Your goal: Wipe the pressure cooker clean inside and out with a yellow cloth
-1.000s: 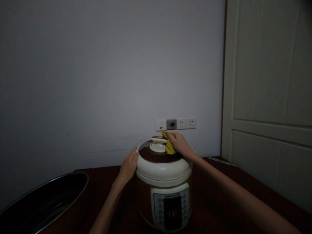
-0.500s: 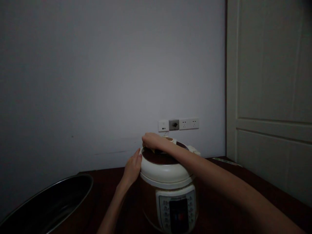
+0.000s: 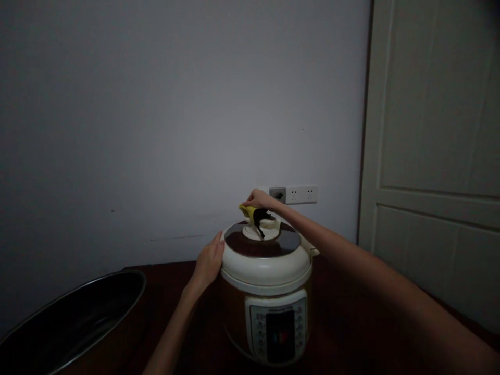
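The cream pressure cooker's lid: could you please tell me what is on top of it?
On the cream pressure cooker's lid sits a round cream knob. The right hand holds a yellow cloth over it, hiding part of the knob.

A dark table fills the lower part of the view and runs back to a plain pale wall. On the table's left side sits a large dark pan with a thin shiny rim, cut off by the left and bottom edges of the view. Low on the wall, a white socket strip is mounted level, with 1 dark switch at its left end and 2 outlets showing to the right of it. A faint scuff line marks the wall to the left of the strip. At the right stands a cream panelled door, closed in its frame.
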Motion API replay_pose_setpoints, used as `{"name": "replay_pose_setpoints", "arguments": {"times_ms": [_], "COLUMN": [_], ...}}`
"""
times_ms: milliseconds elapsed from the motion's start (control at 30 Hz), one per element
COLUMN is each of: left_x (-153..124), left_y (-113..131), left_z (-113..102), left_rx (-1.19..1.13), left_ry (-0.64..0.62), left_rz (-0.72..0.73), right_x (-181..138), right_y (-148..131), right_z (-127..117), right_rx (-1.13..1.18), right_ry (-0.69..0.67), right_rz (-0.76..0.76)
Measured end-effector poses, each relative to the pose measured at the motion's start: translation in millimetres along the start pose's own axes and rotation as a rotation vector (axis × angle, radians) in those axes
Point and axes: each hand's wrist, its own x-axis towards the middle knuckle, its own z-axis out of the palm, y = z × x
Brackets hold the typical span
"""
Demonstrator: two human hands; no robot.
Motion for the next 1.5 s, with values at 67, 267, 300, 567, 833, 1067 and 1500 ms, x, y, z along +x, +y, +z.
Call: {"name": "replay_pose_setpoints", "arguments": {"times_ms": [67, 267, 300, 567, 833, 1067, 1500], "left_x": [0.1, 0.9, 0.9, -0.3, -21.6, -68.7, 76.9], "left_y": [-1.2, -1.3, -0.6, -4.1, 52.2, 131.5, 82.5], "left_z": [0.4, 0.1, -0.3, 0.0, -24.6, -16.3, -78.4], "left_rx": [-0.001, -0.015, -0.014, -0.061, -0.192, -0.798, -0.140], "left_ry": [0.002, -0.010, -0.015, -0.028, 0.163, -0.090, 0.690], "left_rz": [-0.002, 0.013, 0.014, -0.044, 0.048, -0.033, 0.256], "right_x": [-10.9, -45.6, -52.3, -124.5, -169.6, -184.0, -193.3], "right_y": [12.9, 37.1, 40.9, 66.2, 13.0, -40.4, 74.7], "right_z": [-7.5, -18.3, -19.7, -40.3, -18.2, 14.2, 8.4], "right_rx": [0.057, 0.151, 0.164, 0.548, 0.822, 0.783, 0.514], "right_ry": [-0.002, 0.069, 0.080, 0.022, 0.209, 0.405, 0.718], "right_rz": [0.041, 0.109, 0.108, 0.062, -0.147, -0.518, -0.011]}}
